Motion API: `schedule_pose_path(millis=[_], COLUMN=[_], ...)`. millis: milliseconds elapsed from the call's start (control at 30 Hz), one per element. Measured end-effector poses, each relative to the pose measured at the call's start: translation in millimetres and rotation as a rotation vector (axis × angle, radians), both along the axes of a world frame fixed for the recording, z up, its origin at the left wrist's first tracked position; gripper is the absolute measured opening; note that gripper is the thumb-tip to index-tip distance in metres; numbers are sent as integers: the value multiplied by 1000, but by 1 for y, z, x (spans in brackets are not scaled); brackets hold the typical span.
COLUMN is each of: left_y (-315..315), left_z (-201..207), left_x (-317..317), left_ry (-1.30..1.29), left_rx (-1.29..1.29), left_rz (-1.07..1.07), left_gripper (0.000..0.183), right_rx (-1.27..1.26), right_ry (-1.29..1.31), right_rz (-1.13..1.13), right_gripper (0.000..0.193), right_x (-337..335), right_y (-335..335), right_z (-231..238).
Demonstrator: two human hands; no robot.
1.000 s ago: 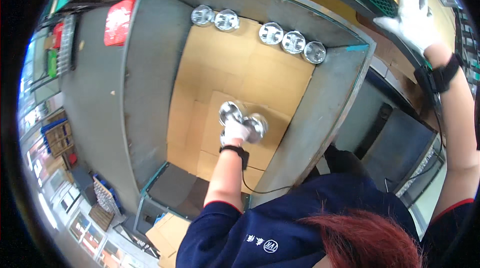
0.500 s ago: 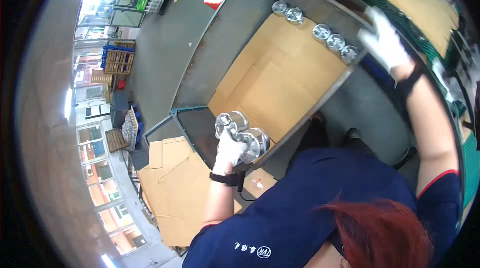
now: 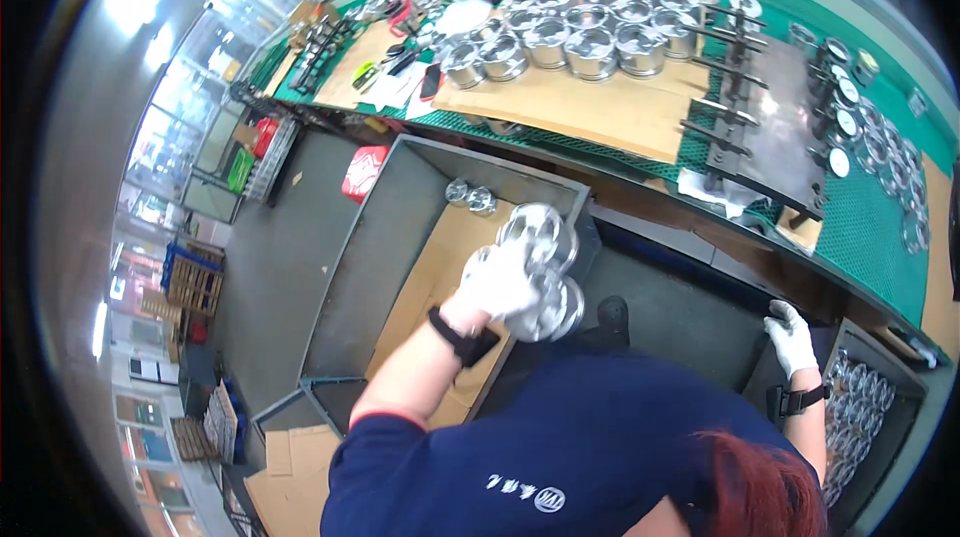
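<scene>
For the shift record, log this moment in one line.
left hand: holding pistons; right hand: empty, near crate; bin: pistons at far end; bench: more pistons

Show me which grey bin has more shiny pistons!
The right bin, by the right hand: many pistons show inside, but only two show lying in the left bin.

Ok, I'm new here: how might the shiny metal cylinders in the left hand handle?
The metal cylinders look rigid and probably fairly heavy, being metal. Their round sides suggest they could roll if tipped. Smooth, shiny surfaces may slip against the gloved left hand.
</scene>
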State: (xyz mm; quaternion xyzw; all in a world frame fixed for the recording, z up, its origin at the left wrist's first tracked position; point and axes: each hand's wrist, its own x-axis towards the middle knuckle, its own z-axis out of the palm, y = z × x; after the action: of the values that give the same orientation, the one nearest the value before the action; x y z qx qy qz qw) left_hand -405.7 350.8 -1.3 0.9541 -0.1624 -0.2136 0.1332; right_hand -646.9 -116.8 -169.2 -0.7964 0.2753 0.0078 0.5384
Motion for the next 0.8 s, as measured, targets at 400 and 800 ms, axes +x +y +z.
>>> schedule_pose_path(millis=[400,800], left_y=[-175,-158], left_z=[1,-32], left_x=[255,199], left_ry=[-323,-804], left_rx=[4,-251], left_rz=[-721,-470], left_gripper=[45,55], right_rx=[141,32], right_ry=[67,-40], right_rz=[-545,-102], right_gripper=[41,41], right_x=[-93,71], right_y=[30,-66], right_z=[29,94])
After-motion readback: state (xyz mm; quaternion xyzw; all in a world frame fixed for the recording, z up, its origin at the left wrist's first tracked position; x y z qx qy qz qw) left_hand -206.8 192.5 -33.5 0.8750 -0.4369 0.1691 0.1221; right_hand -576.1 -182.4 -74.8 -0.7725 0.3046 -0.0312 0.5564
